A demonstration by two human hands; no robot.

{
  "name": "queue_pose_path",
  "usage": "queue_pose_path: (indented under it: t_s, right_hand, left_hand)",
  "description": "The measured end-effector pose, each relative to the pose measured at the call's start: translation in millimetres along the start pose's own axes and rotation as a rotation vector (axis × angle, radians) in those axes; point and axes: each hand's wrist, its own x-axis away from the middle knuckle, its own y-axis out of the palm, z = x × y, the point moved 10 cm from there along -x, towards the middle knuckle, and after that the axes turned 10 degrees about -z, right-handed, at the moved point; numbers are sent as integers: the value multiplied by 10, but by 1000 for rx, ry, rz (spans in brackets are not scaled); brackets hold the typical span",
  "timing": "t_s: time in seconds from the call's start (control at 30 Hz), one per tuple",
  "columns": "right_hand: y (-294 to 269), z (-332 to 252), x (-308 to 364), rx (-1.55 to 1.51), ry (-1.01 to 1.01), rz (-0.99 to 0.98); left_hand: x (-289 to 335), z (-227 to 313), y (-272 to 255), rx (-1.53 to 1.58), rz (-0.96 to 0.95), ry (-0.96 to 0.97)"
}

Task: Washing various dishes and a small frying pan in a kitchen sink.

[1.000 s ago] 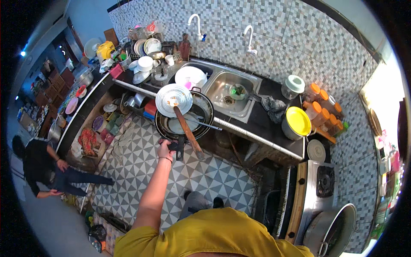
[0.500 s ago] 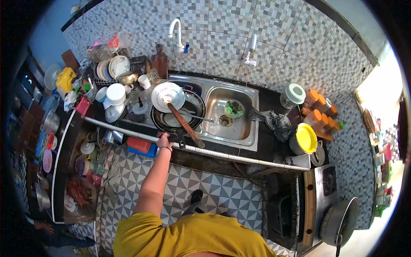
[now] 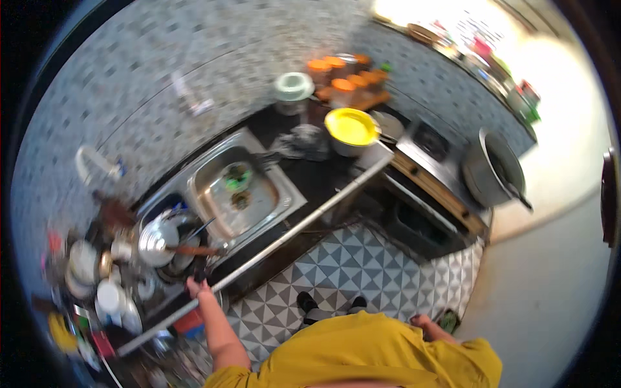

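Note:
At the counter's front edge, left of the sink, my left hand (image 3: 196, 286) is closed round the dark handle of a black pan (image 3: 169, 273). The pan stands at the left of the sink, with a round, pale metal dish-like piece (image 3: 157, 244) on top. A wooden handle (image 3: 194, 250) reaches across from that piece to the right, and a thin metal rod lies beside it. Low at my right side is my right hand (image 3: 422, 320), its fingers small and blurred. Close to it shows a dark green object (image 3: 448, 320) whose kind I cannot make out.
The steel sink (image 3: 284, 208) holds a bowl with green scraps (image 3: 237, 174). Dishes (image 3: 84, 262) crowd the left counter. Along the right are a dark crumpled cloth (image 3: 304, 143), a pot with a yellow lid (image 3: 352, 127), orange-lidded jars (image 3: 343, 90), a stove (image 3: 432, 145) and a large pot (image 3: 495, 169).
My view has swung to the right, so the sink and counter appear tilted and shifted left. My right hand has come into sight at my side. The left hand remains at the pan handle.

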Motion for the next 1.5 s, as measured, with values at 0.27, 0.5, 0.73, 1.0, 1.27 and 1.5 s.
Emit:
queue_pose_path:
  t_s: [0.27, 0.5, 0.73, 1.0, 1.27, 1.5]
  right_hand:
    - [355, 1091, 518, -517, 229, 113]
    - [729, 2448, 469, -716, 191, 11]
    - [312, 3900, 2, -779, 54, 183]
    - [-1837, 4424, -145, -1233, -117, 335]
    - [-4370, 4943, -92, -1294, -327, 524]
    - [-4811, 6585, -124, -1438, -29, 605]
  left_hand:
    - [233, 14, 211, -146, 42, 196]
    - [1479, 401, 361, -509, -154, 533]
    - [3925, -1742, 436, -1045, -286, 168]
    - [5861, -5891, 1271, -1029, -715, -512]
    - [10394, -8774, 2900, -1256, -2145, -502]
    - [12819, -9400, 4214, -1028, -2708, -146]
